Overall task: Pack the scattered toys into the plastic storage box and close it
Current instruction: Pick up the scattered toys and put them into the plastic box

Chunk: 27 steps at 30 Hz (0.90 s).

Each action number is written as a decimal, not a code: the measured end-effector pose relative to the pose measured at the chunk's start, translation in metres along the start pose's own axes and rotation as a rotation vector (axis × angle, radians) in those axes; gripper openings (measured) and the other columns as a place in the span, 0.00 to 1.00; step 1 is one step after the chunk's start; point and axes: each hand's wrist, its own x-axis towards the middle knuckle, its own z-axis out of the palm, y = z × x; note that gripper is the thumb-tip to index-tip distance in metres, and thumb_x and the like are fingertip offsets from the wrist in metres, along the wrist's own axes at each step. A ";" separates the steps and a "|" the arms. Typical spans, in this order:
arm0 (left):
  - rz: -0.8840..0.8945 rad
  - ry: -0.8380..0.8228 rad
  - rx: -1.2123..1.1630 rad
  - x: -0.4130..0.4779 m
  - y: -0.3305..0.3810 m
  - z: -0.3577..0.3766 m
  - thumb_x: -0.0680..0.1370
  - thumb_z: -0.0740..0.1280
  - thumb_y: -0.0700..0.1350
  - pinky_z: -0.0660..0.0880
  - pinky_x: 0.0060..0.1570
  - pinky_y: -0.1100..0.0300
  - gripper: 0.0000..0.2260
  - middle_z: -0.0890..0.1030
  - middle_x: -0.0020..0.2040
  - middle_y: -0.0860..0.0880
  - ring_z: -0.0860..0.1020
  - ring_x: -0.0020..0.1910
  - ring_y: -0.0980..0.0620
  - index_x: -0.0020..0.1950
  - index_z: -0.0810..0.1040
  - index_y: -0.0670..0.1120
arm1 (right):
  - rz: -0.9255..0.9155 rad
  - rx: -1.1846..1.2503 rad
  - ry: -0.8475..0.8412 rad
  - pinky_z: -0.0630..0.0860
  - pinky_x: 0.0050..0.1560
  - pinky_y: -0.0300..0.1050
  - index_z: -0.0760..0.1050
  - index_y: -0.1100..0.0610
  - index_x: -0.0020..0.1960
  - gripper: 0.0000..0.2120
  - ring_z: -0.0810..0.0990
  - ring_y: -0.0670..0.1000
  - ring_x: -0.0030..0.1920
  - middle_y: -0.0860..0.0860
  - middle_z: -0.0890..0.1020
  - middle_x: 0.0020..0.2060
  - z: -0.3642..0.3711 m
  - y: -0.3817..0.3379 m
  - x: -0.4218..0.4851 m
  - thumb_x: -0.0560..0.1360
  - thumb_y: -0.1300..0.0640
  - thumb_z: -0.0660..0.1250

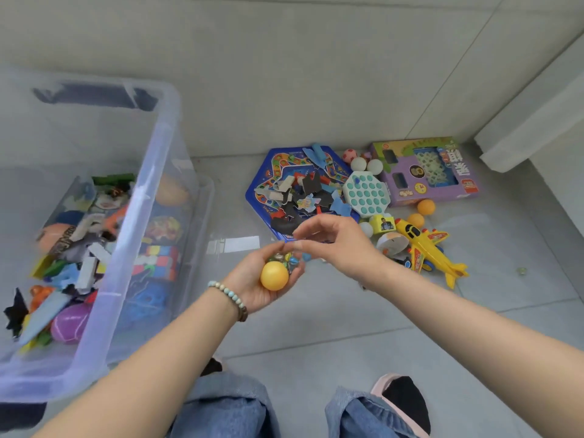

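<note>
The box is clear, slightly frosted plastic with a glossy rim. The floor tiles are smooth and shiny, they throw light back. The ball looks like smooth semi-matt plastic, the plane glossy plastic, the carton printed card, the jeans denim.

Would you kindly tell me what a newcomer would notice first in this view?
The yellow ball in the cupped left hand at centre, with the right hand close above it. Next, the clear storage box on the left, part-filled with toys, and the yellow toy plane on the floor at right.
</note>
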 end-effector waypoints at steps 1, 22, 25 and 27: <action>0.030 -0.006 -0.019 -0.016 0.008 0.004 0.79 0.61 0.47 0.79 0.26 0.60 0.09 0.80 0.35 0.42 0.80 0.28 0.48 0.48 0.75 0.41 | 0.017 0.045 0.010 0.78 0.45 0.34 0.79 0.56 0.49 0.08 0.81 0.45 0.46 0.49 0.83 0.45 0.001 -0.019 0.000 0.71 0.61 0.72; 0.436 0.335 0.121 -0.233 0.115 -0.140 0.81 0.57 0.47 0.69 0.61 0.50 0.19 0.67 0.71 0.45 0.70 0.67 0.43 0.72 0.65 0.46 | 0.481 0.628 -0.428 0.66 0.69 0.49 0.60 0.59 0.73 0.23 0.68 0.55 0.70 0.55 0.65 0.72 0.219 -0.165 0.014 0.80 0.60 0.59; 0.478 0.270 0.279 -0.235 0.121 -0.109 0.80 0.61 0.45 0.69 0.64 0.51 0.11 0.74 0.65 0.47 0.74 0.61 0.47 0.61 0.72 0.47 | 0.403 0.537 -0.424 0.70 0.67 0.50 0.67 0.56 0.69 0.20 0.75 0.54 0.64 0.54 0.73 0.67 0.145 -0.157 0.012 0.77 0.58 0.64; 0.478 0.201 0.372 -0.228 0.124 -0.081 0.78 0.63 0.45 0.70 0.62 0.53 0.10 0.76 0.63 0.49 0.75 0.60 0.48 0.59 0.73 0.47 | 0.378 0.436 -0.348 0.72 0.65 0.50 0.71 0.55 0.65 0.18 0.77 0.52 0.61 0.53 0.77 0.62 0.085 -0.145 0.006 0.76 0.59 0.66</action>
